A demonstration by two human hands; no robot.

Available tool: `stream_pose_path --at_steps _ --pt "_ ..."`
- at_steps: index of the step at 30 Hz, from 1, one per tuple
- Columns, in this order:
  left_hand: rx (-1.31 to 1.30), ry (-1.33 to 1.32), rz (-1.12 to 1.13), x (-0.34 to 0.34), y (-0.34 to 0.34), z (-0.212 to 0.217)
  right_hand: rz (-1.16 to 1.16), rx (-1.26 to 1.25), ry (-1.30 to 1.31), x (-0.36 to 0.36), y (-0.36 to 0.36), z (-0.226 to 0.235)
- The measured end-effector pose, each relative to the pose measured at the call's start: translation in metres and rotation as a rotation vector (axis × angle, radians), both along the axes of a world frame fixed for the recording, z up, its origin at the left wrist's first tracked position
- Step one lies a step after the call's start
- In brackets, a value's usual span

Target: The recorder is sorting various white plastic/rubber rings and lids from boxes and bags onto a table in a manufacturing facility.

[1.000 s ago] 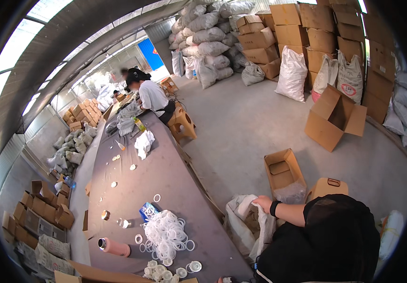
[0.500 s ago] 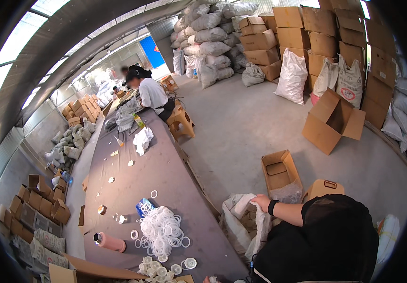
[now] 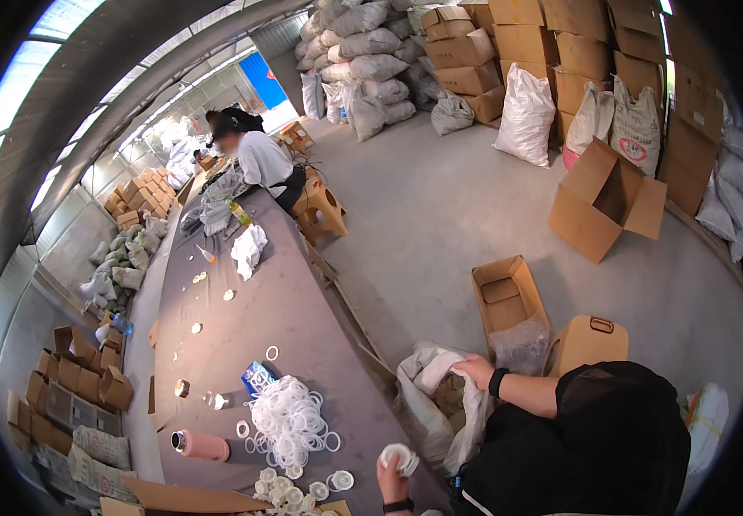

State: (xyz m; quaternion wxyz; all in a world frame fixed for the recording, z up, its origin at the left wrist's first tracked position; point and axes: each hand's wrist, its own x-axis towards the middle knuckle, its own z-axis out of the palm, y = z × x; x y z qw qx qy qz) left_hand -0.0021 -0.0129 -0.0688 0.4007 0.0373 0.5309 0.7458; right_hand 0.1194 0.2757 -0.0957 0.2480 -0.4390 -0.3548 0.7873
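My left hand [image 3: 392, 479] is raised at the lower edge, its fingers closed round a white, round plastic cap [image 3: 400, 458]. With my right hand [image 3: 476, 370] I grip the rim of a white woven sack [image 3: 419, 391] beside the table. Pale round pieces [image 3: 450, 400] lie inside it, too deep to make out well. On the table [image 3: 251, 331], left of my left hand, is a heap of translucent plastic rings [image 3: 289, 421]. Nearer lies a pile of whitish plastic caps [image 3: 278, 488] by an open cardboard box [image 3: 191, 497].
A pink flask [image 3: 201, 445], a blue packet [image 3: 257, 377] and a white cloth [image 3: 249, 249] are on the table. A person in white [image 3: 261, 159] bends over its far end. An open carton [image 3: 509, 297] and a tan stool [image 3: 591, 344] stand on the floor beyond the sack.
My left hand has come up into view from the lower edge with the white plastic cap. My right hand stays on the sack's rim. The view has shifted slightly.
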Motion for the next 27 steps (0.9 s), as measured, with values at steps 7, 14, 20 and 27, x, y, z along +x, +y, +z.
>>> stream_pose_path --at_steps 7,14,20,27 --pt "-0.162 -0.182 -0.375 0.007 0.128 -0.032 0.031 -0.094 0.062 0.012 -0.001 0.001" --pt "-0.282 0.18 -0.309 0.027 0.131 -0.033 0.022 -0.129 0.143 0.025 0.013 0.003" --pt "-0.363 0.364 0.079 0.001 -0.001 0.006 0.124 -0.215 0.156 0.017 0.039 -0.019" --pt "-0.763 0.306 0.944 0.072 -0.169 -0.034 0.3 -0.23 0.079 -0.003 0.055 -0.012"
